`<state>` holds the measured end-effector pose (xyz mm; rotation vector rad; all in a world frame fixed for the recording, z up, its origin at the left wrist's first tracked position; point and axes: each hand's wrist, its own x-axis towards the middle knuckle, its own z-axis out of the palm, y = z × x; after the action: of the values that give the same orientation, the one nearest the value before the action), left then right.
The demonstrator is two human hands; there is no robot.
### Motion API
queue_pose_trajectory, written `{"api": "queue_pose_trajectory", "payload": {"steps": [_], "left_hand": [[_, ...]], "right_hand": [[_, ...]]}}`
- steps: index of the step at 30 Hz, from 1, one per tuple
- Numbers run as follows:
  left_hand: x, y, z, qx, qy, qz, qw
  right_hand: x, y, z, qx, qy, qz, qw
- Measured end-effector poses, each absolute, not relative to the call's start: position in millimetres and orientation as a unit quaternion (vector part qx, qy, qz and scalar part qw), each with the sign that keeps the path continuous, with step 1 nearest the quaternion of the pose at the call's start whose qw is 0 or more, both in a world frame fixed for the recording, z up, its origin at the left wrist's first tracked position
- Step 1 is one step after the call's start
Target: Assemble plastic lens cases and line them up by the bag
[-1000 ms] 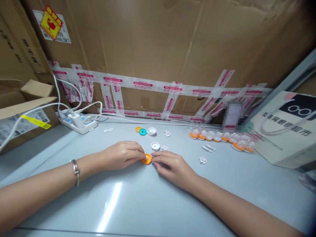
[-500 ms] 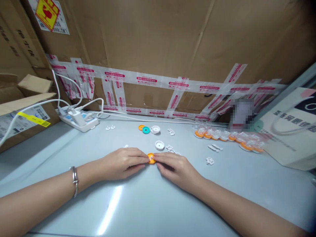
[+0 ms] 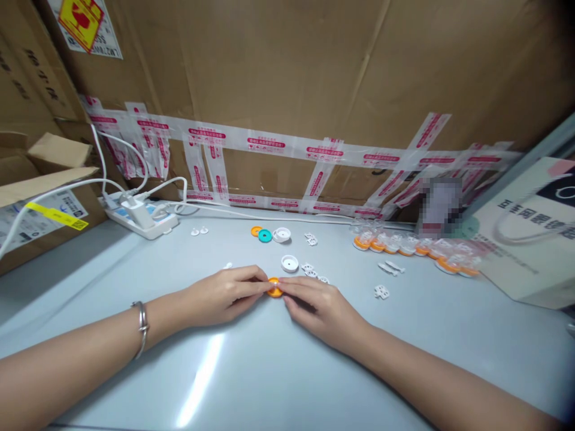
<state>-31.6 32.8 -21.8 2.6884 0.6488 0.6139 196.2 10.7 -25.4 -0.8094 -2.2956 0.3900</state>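
My left hand (image 3: 222, 294) and my right hand (image 3: 317, 305) meet at the middle of the pale table (image 3: 251, 371), fingertips pinched together on a small orange disc (image 3: 274, 288) that rests on the surface. A white round cap (image 3: 290, 263) lies just beyond it, with small white clips (image 3: 311, 273) beside my right fingers. Farther back sit an orange disc (image 3: 256, 231), a teal disc (image 3: 265, 236) and another white cap (image 3: 281, 234). My left wrist wears a metal bracelet (image 3: 142, 326).
A row of clear-and-orange assembled pieces (image 3: 411, 246) lines the back right. Loose white clips (image 3: 381, 292) lie near them. A white power strip (image 3: 141, 218) with cables sits back left. Cardboard boxes (image 3: 40, 197) stand left, a taped cardboard wall (image 3: 287, 90) behind, a white bag (image 3: 525, 239) right.
Both hands stay pinched on the orange disc; my fingertips have closed further over it, hiding more of it. The camera view shifted slightly.
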Motion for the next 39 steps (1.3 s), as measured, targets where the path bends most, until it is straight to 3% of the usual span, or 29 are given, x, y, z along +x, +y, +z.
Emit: {"api": "queue_pose_trajectory", "payload": {"steps": [20,24,27,33,39], "left_hand": [[-27,24,-19,0.953,0.242,0.159,0.091],[-38,33,1,0.946,0.225,0.209,0.108],[-61,47,21,0.900,0.295,0.304,0.099],[-98,70,19,0.902,0.369,0.129,0.184],[-87,71,4,0.869,0.402,0.110,0.266]], "right_hand": [[193,6,-27,-0.312,-0.906,0.074,0.278],[194,5,-27,-0.318,-0.900,0.084,0.285],[194,5,-26,-0.324,-0.893,0.096,0.297],[194,4,-22,-0.330,-0.877,0.124,0.326],[193,5,-20,-0.342,-0.878,0.153,0.298]]}}
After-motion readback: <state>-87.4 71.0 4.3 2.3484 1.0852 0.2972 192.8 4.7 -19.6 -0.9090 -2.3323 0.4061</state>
